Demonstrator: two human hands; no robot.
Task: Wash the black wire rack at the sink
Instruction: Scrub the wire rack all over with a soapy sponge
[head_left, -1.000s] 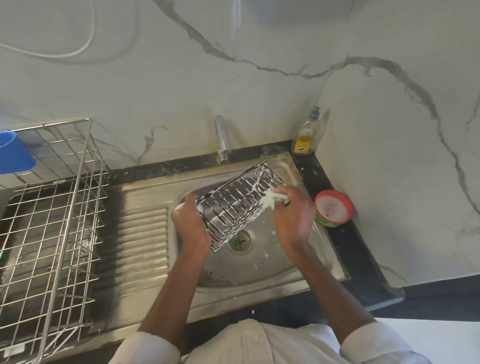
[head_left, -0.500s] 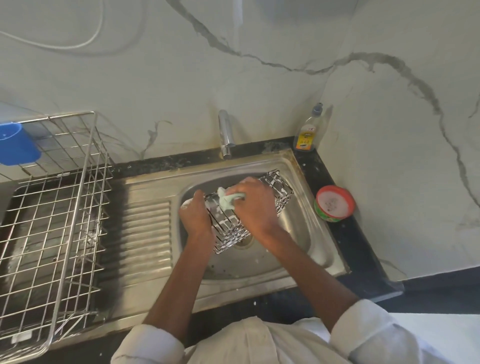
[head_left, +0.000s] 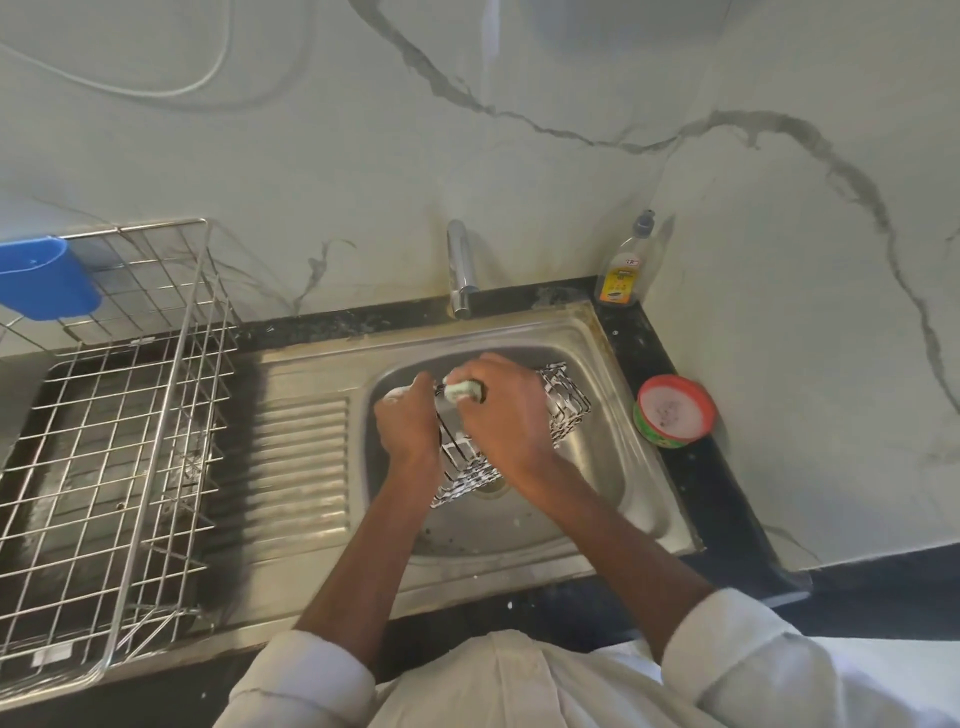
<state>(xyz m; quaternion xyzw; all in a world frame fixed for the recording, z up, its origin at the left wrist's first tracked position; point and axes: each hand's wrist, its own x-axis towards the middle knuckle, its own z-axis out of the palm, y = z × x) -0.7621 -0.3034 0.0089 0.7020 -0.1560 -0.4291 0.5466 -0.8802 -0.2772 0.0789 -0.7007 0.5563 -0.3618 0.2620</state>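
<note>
The black wire rack (head_left: 563, 410), streaked with white foam, is held tilted over the steel sink basin (head_left: 613, 467). My left hand (head_left: 408, 423) grips its left end. My right hand (head_left: 506, 415) lies across the top of the rack and holds a pale green scrub pad (head_left: 462, 389) against the wires near the left end. Much of the rack is hidden under my right hand. The tap (head_left: 461, 273) stands behind the basin, and no water is seen running.
A large steel dish-drying rack (head_left: 119, 441) sits on the left, with a blue cup (head_left: 44, 278) hung on its back. The ribbed drainboard (head_left: 301, 467) lies between them. A dish-soap bottle (head_left: 623, 265) and a red-rimmed soap tub (head_left: 674, 410) stand on the black counter at right.
My right hand with the pad has slid from the rack's right end across to its left end. The rack has dropped lower into the basin. My left hand keeps its hold.
</note>
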